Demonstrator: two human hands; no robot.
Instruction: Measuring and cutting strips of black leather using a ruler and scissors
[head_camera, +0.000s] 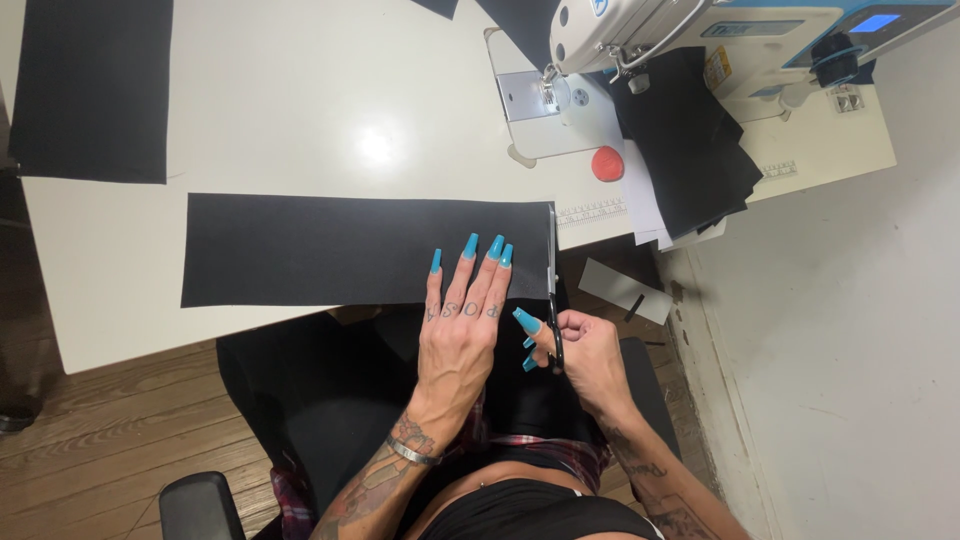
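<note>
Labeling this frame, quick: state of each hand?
Left hand: open, flat, pressing on the black fabric strip.
Right hand: closed on the black scissors at the strip's right edge.

The scene is evenly and brightly lit from overhead; a round glare spot is seen on the white table (300, 120). Shadows are soft and short. Focus is sharp throughout, though straight edges seem slightly bowed toward the frame borders, and the black fabric (330, 250) is rendered nearly textureless

Matt black cloth (350, 250), glossy table (330, 110)
</note>
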